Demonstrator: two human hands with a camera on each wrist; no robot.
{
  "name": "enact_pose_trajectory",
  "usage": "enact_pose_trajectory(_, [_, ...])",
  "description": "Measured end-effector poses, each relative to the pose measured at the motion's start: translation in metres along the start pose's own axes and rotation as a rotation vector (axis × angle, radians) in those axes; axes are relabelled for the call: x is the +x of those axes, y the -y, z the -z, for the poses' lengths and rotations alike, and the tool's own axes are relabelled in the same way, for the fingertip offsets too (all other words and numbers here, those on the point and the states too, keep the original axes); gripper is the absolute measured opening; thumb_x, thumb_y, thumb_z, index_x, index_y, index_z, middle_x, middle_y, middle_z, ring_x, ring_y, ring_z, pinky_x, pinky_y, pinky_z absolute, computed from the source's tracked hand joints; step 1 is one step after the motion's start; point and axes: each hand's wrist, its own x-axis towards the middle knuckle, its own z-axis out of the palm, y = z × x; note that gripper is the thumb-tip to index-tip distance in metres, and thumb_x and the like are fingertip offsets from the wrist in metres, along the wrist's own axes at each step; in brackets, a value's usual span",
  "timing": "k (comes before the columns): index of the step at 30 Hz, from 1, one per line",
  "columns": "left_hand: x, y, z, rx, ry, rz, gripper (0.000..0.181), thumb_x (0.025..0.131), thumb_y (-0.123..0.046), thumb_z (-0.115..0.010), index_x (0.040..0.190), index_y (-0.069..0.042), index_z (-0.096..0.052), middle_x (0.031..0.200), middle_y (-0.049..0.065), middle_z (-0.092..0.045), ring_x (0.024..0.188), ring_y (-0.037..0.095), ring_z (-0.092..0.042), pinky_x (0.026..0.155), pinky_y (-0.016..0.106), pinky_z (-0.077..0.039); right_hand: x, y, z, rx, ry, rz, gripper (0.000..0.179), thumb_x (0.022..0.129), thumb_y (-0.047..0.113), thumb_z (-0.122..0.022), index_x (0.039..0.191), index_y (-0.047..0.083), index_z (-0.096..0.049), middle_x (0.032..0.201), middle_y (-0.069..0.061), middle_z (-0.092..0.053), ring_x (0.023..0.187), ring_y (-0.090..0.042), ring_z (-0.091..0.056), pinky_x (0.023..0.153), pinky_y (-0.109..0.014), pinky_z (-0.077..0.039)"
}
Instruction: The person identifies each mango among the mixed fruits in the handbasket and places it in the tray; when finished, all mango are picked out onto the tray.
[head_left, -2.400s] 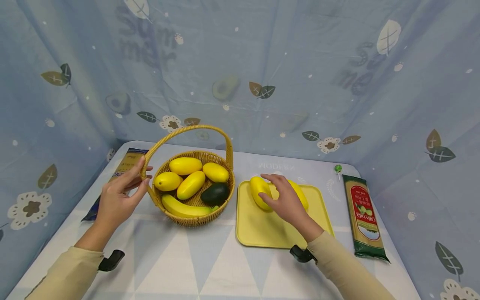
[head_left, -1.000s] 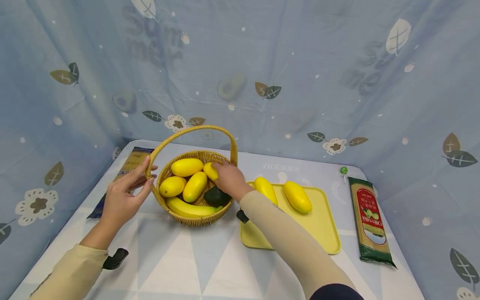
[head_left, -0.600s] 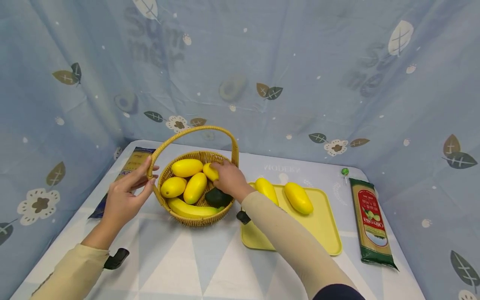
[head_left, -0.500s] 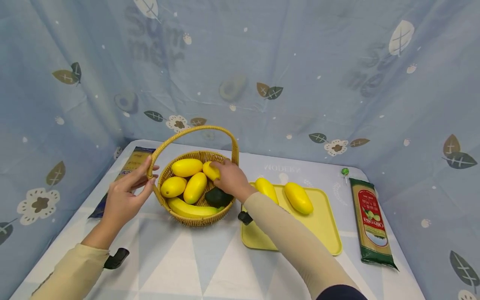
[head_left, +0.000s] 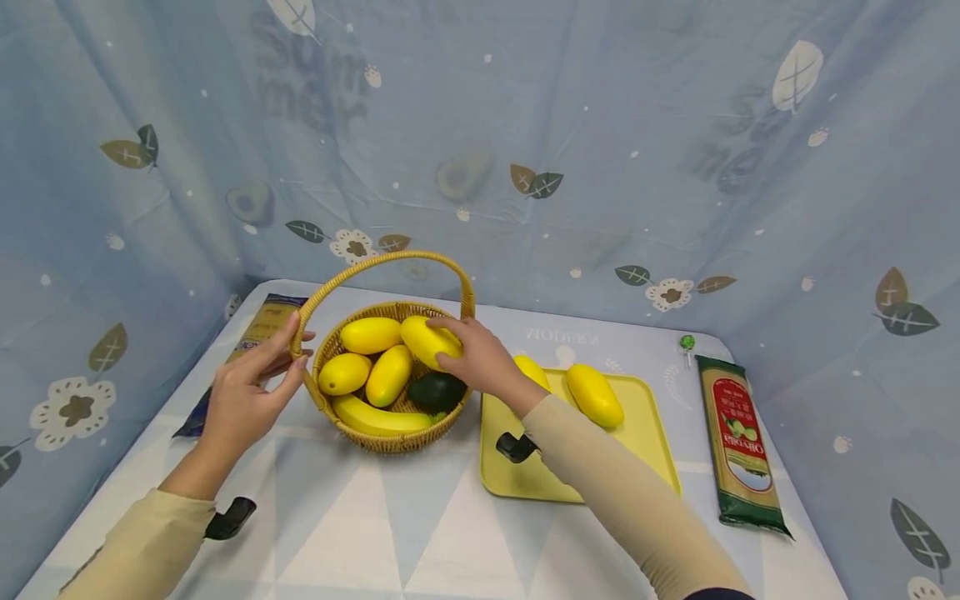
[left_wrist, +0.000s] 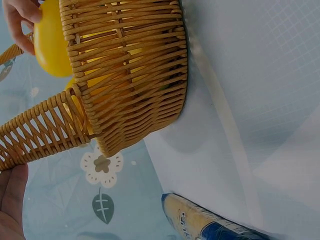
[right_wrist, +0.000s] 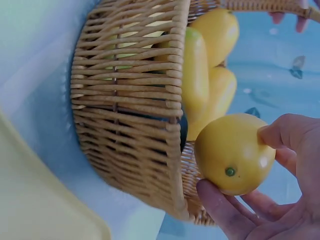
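Note:
My right hand pinches a yellow mango at the right side of the wicker basket. In the right wrist view that mango sits between thumb and fingers, just above the rim, its green stem dot showing. My left hand holds the left end of the basket's arched handle with fingers and thumb. Inside the basket lie several more yellow mangoes, a banana and a dark green avocado.
A yellow tray stands right of the basket with two mangoes on it, one partly behind my right wrist. A red-gold packet and a green lollipop lie farther right. Another packet lies behind my left hand.
My right hand went from the tray to the basket and took hold of a mango there. In the last half second the mango has risen. My left hand stays on the handle.

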Motion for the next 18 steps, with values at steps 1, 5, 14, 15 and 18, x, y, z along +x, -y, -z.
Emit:
enact_pose_trajectory(1, [0.000, 0.000, 0.000, 0.002, -0.001, 0.000, 0.082, 0.080, 0.020, -0.073, 0.152, -0.014, -0.050, 0.122, 0.016, -0.071, 0.105, -0.015, -0.060, 0.086, 0.007, -0.051, -0.004, -0.002, 0.003, 0.019, -0.005, 0.001, 0.053, 0.100, 0.029, -0.064, 0.152, 0.031, -0.049, 0.143, -0.008, -0.052, 0.112, -0.026, -0.057, 0.092, -0.042, -0.053])
enact_pose_trajectory(5, [0.000, -0.001, 0.000, 0.001, 0.000, -0.001, 0.082, 0.080, 0.021, -0.073, 0.152, -0.014, -0.050, 0.122, 0.016, -0.071, 0.105, -0.015, -0.060, 0.086, 0.007, -0.051, -0.022, -0.009, 0.013, 0.083, -0.026, 0.001, 0.054, 0.099, 0.027, -0.067, 0.150, 0.031, -0.051, 0.142, -0.005, -0.054, 0.113, -0.024, -0.058, 0.092, -0.040, -0.054])
enact_pose_trajectory(14, [0.000, 0.001, -0.001, -0.001, -0.023, -0.009, 0.085, 0.077, 0.023, -0.074, 0.151, -0.012, -0.051, 0.121, 0.016, -0.072, 0.104, -0.014, -0.061, 0.085, 0.006, -0.050, -0.072, -0.036, 0.036, 0.168, -0.075, -0.079, 0.052, 0.097, 0.026, -0.070, 0.146, 0.033, -0.055, 0.143, -0.004, -0.056, 0.115, -0.030, -0.061, 0.094, -0.044, -0.057])
enact_pose_trajectory(15, [-0.001, 0.002, -0.001, 0.002, -0.026, -0.012, 0.085, 0.076, 0.023, -0.074, 0.150, -0.012, -0.052, 0.120, 0.016, -0.072, 0.104, -0.014, -0.061, 0.085, 0.006, -0.050, -0.078, -0.041, 0.039, 0.173, -0.083, -0.089, 0.052, 0.097, 0.026, -0.070, 0.146, 0.033, -0.055, 0.143, -0.004, -0.056, 0.115, -0.031, -0.061, 0.093, -0.045, -0.058])
enact_pose_trajectory(18, [-0.001, 0.004, -0.003, 0.006, -0.029, -0.019, 0.086, 0.075, 0.025, -0.074, 0.150, -0.011, -0.052, 0.119, 0.016, -0.072, 0.104, -0.015, -0.060, 0.085, 0.005, -0.050, -0.098, -0.059, 0.047, 0.178, -0.114, -0.117, 0.052, 0.096, 0.026, -0.070, 0.146, 0.032, -0.055, 0.143, -0.006, -0.056, 0.117, -0.033, -0.061, 0.093, -0.047, -0.058])
